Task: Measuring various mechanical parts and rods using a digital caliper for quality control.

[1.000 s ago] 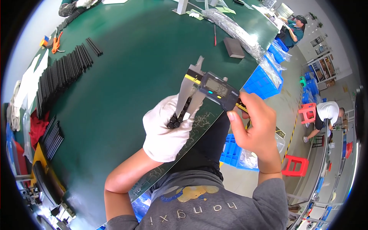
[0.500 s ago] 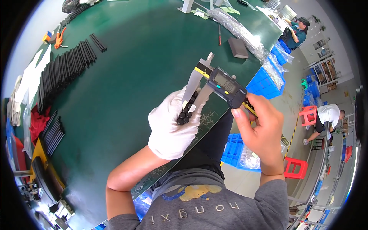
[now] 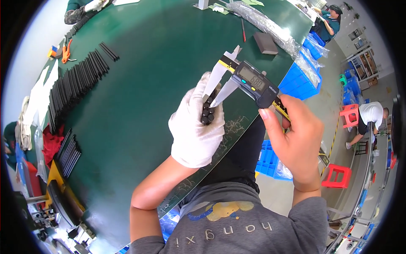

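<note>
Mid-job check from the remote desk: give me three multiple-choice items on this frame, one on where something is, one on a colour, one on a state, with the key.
1. Where is the black part being measured?
A. In the gloved left hand
B. Flat on the table
C. In a blue bin

2. What colour is the table top?
A. White
B. Dark green
C. Red

3. How does the digital caliper stand?
A. Lying unused on the table
B. Held by the bare right hand, jaws at the black part
C. Hanging from a hook

Key: 1 A, the white glove's fingers wrap the part. 2 B, green surface spreads under the rows of black strips. 3 B, the right thumb rests by the display and the jaws meet the part.
</note>
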A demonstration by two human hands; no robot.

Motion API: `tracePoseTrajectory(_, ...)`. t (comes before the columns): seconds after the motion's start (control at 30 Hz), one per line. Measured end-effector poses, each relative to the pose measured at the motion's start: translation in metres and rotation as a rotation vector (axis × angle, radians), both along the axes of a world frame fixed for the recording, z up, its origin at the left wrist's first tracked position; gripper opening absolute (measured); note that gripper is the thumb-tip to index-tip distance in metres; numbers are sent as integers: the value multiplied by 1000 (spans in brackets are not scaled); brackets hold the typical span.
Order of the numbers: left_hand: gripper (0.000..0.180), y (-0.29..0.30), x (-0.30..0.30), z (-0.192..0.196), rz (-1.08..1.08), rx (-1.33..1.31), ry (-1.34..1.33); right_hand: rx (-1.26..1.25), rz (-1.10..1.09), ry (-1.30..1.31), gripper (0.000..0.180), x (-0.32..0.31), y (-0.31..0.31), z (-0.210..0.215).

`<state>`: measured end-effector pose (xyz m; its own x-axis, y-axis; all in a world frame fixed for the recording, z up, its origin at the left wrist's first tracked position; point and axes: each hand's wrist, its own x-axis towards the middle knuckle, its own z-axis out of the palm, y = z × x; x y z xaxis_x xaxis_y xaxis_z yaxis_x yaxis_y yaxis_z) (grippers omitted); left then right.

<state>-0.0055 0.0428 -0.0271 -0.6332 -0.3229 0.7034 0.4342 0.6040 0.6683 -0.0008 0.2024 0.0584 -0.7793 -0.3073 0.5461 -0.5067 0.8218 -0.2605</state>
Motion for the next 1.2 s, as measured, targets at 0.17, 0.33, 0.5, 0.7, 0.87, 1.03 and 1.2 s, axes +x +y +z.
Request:
tracePoseTrajectory(0.17,29,4,2,8,2,99,-101,-35,-25,-114,29,-2,-1,-4)
tracePoseTrajectory(0.33,36,2,-2,3,21,51,-26,-14,-35,-97,30,-5,-1,-4)
tracePoseTrajectory(0.5,41,2,0,2,-2,33,11,-31,-42,-63,32,-6,2,-7)
tracePoseTrajectory(0.7,41,2,2,-5,-1,27,-15,-20,-9,-28,32,-8,8,-14)
tracePoseTrajectory(0.87,40,2,1,-8,-15,41,-28,4,-1,-40,32,-8,8,-12)
tracePoseTrajectory(1.03,26,5,7,7,-49,92,-113,10,44,-59,28,-10,10,-14)
tracePoseTrajectory(1.2,53,-3,6,0,-72,-15,-70,-11,89,-60,26,-12,12,-16)
